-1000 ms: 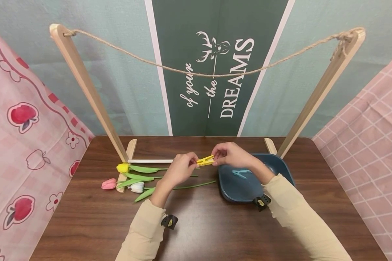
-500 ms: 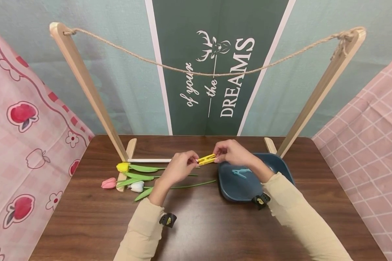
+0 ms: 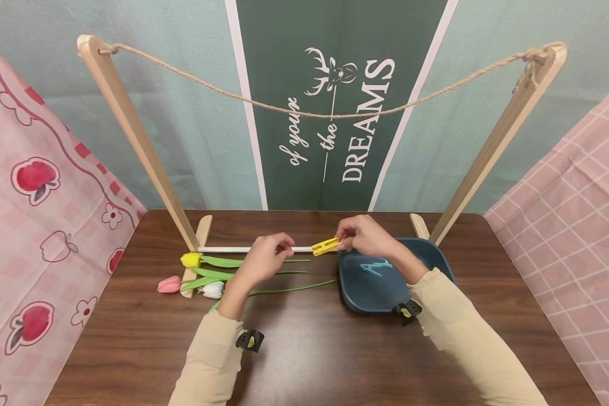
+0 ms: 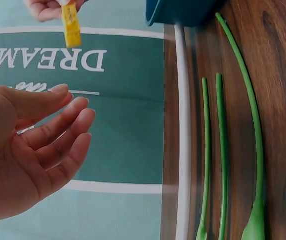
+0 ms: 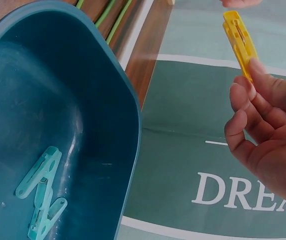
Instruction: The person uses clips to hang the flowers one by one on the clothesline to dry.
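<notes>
Between thumb and fingertips, my right hand (image 3: 363,235) pinches a yellow clothespin (image 3: 325,246) by one end. The clothespin's other end points left, in the air in front of the white bar (image 3: 223,249). My left hand (image 3: 266,255) is just left of it, holding nothing; the left wrist view shows its fingers loosely bent with thumb and index tips close together. Beneath the left hand lie artificial tulips with yellow (image 3: 190,260), pink (image 3: 169,285) and white (image 3: 213,290) heads. Teal clothespins (image 5: 43,192) lie in the blue basin (image 3: 385,293) under the right forearm.
Two wooden posts (image 3: 137,135) stand at the back of the brown table (image 3: 314,355), with a twine rope (image 3: 330,117) sagging between their tops. Wooden feet (image 3: 420,226) support them. Printed curtains (image 3: 198,113) hang behind and at both sides.
A second ago both hands held the yellow clothespin. My left hand has let go and drawn back to the left; the right hand, still pinching it, has shifted slightly right.
</notes>
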`<state>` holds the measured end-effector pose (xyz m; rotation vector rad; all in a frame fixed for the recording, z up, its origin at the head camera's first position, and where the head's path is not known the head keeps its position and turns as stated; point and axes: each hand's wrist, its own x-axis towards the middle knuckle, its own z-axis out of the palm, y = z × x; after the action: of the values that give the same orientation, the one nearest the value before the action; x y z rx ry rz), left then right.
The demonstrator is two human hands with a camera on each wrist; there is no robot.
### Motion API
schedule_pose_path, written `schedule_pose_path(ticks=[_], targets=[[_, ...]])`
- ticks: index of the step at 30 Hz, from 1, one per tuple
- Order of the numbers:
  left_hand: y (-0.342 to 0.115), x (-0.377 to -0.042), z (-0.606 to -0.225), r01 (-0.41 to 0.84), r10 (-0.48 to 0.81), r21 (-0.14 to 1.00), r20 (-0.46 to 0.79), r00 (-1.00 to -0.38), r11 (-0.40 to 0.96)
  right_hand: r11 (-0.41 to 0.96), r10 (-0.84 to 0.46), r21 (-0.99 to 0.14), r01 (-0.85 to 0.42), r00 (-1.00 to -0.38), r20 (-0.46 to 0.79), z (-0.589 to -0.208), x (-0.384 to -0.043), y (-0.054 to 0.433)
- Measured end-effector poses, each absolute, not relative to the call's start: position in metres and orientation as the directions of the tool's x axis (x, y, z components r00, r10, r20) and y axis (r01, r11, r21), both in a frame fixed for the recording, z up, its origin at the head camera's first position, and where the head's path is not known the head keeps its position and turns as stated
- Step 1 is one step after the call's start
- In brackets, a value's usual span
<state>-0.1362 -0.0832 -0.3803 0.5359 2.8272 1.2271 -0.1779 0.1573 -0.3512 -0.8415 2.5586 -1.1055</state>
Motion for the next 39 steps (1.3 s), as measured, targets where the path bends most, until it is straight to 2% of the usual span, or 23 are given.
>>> schedule_pose_path(ticks=[17,28,39], targets=[[-0.114,-0.134,-0.394,0.248,0.278,0.638,0.056,-0.959,0.729,0.588,-0.534,-0.715,-0.378,-0.845,0.008,-0.353,-0.179,0.166],[-0.115,-0.136,-0.435,0.152,0.283,0.643,-0.106,-0.953,0.751,0.598,-0.515,-0.722,-0.348,-0.857,-0.013,-0.355,-0.178,0.171],[-0.112,-0.135,-0.458,0.143,0.306,0.631,-0.156,-0.939,0.763,0.606,-0.505,-0.725,-0.328,-0.863,-0.031,-0.358,-0.178,0.174]])
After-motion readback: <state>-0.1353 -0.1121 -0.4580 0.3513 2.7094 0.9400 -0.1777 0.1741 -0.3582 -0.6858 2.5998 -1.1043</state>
